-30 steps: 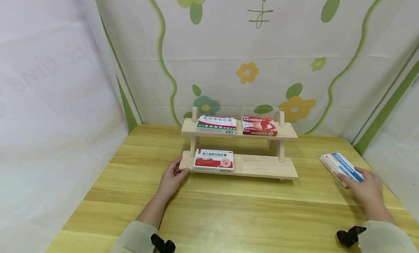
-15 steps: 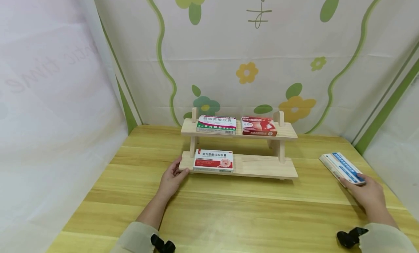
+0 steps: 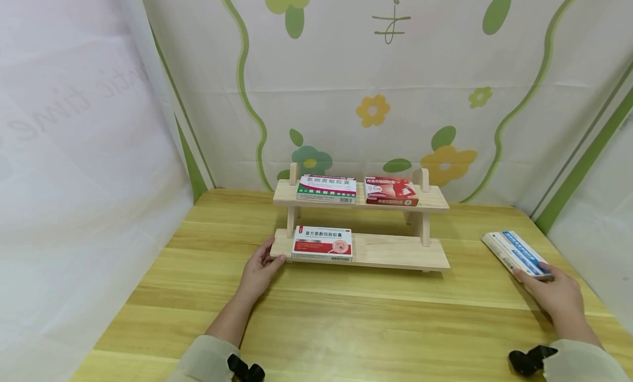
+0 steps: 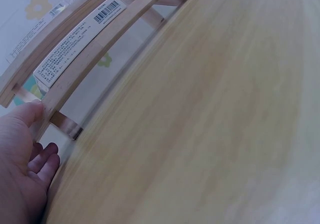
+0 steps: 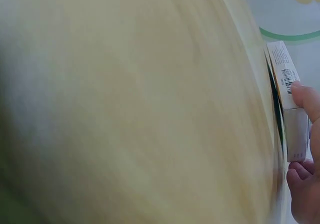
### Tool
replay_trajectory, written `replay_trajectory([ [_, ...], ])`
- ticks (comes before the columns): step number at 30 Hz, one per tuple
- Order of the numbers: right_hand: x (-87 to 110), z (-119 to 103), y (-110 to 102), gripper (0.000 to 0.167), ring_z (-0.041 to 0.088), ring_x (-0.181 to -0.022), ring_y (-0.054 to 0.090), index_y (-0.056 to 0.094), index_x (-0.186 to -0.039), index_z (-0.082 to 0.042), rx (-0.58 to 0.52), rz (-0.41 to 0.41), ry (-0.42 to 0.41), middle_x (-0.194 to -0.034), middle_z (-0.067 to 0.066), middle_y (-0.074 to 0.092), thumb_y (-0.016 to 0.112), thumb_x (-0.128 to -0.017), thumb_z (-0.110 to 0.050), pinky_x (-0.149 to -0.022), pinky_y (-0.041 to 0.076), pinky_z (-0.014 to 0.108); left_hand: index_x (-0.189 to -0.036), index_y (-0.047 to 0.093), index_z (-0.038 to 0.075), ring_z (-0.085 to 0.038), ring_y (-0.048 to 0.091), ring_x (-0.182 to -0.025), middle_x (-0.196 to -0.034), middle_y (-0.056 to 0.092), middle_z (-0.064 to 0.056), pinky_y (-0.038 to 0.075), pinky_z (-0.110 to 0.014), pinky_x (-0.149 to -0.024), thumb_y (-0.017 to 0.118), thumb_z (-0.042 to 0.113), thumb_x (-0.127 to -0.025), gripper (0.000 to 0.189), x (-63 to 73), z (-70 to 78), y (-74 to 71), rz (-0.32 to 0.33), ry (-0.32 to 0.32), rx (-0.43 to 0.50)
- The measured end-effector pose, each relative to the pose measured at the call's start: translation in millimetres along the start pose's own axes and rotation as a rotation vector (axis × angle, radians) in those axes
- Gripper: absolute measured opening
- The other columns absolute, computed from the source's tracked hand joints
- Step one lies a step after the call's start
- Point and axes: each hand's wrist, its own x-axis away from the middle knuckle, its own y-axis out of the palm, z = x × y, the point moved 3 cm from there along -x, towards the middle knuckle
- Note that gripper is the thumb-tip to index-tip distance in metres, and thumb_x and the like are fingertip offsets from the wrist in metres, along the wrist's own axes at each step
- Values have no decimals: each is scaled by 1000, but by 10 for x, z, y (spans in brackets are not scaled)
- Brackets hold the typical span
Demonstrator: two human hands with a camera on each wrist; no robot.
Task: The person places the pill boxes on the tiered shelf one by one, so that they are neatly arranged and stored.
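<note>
A two-tier wooden display shelf (image 3: 400, 252) stands on the table. My left hand (image 3: 258, 270) holds the left end of its lower board; in the left wrist view the thumb (image 4: 29, 113) lies at the board's edge and the other fingers curl below. On that board lies a red-and-white medicine box (image 3: 322, 242). The upper board bears a white, green and magenta medicine box (image 3: 327, 189) and a red medicine box (image 3: 390, 191). Off to the right, my right hand (image 3: 559, 295) grips the near end of a blue-and-white medicine box (image 3: 515, 252), thumb along its left side.
The wooden table (image 3: 356, 327) narrows toward the back. Fabric with printed flowers (image 3: 316, 112) hangs behind the shelf, and more white fabric (image 3: 84, 184) closes off the left. On the right a fabric wall (image 3: 600, 244) rises close to my right hand.
My right hand has shifted slightly toward the near right end of the blue-and-white medicine box, uncovering more of its top. The box, the shelf and my left hand stay in place.
</note>
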Motion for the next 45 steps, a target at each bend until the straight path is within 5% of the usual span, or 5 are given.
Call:
replay_trajectory([
  [10,70,-32,-74,96,64,-133,16,15,-154,0,-86,8,54,-151,43,12,48,-92,-65,-102,25,71,-151,37,9,-28,53,-128,-147,48,-18,46,-23,-98,68,19,-94,66,2,3,-3,-3,6,7],
  [19,144,-218,-265,89,62,-129,26,20,-153,-2,-178,95,-43,-152,42,14,55,-93,-57,-93,32,71,-151,37,10,-29,53,-127,-148,47,-18,46,-20,-96,68,18,-94,65,7,6,-3,-1,8,8],
  [31,259,-655,-457,83,60,-137,23,26,-153,0,-211,185,-154,-158,33,15,58,-93,-49,-107,26,69,-150,38,9,-29,55,-125,-145,50,-19,47,-16,-91,68,17,-93,65,1,5,3,6,11,17],
  [40,374,-956,-562,79,54,-140,26,31,-152,-1,-230,207,-253,-156,32,21,62,-93,-44,-119,27,34,-150,37,8,-31,54,-125,-146,49,-21,47,-15,-91,68,16,-93,65,11,9,3,8,17,11],
  [45,443,-1080,-607,78,48,-145,20,31,-151,0,-271,186,-311,-157,31,16,64,-93,-41,-97,24,-4,-151,37,9,-29,53,-126,-148,47,-19,47,-17,-93,68,16,-93,66,15,19,5,0,9,13],
])
